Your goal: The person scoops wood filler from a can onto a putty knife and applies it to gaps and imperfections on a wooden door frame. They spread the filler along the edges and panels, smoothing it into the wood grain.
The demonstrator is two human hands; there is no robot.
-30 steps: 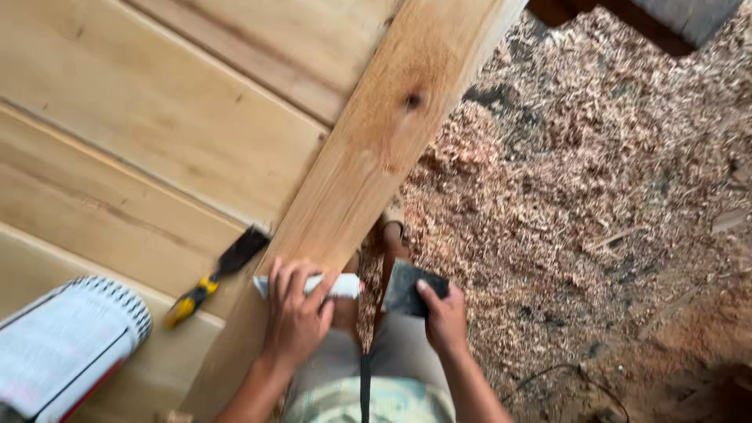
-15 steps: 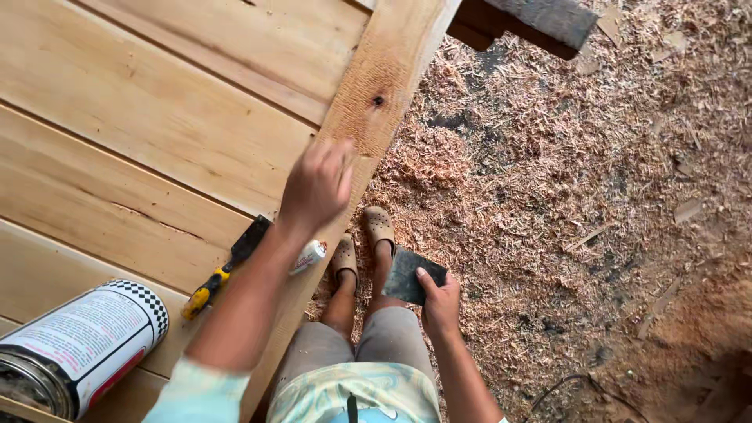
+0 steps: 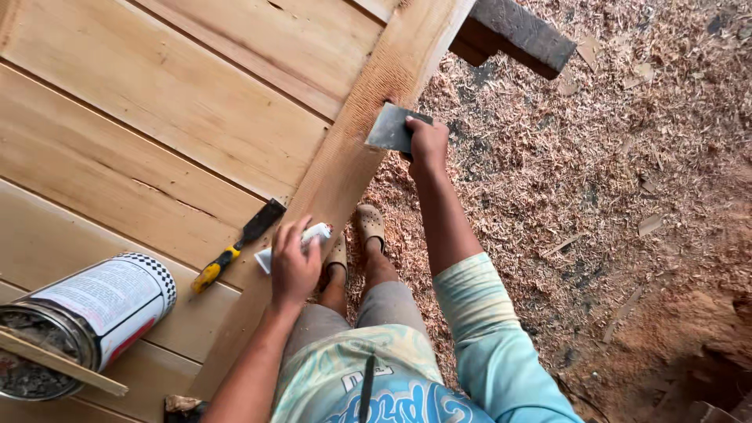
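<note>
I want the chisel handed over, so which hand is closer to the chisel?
Left. The left hand rests on the plank just right of the chisel, holding a white scraper. The right hand is farther up the plank, holding a metal blade.

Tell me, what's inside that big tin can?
The tin can lies open on the wooden boards. Inside is dark, lumpy gray stuff, and a wooden stick rests across its mouth. How far down the stuff goes is hidden by the can's wall.
</note>
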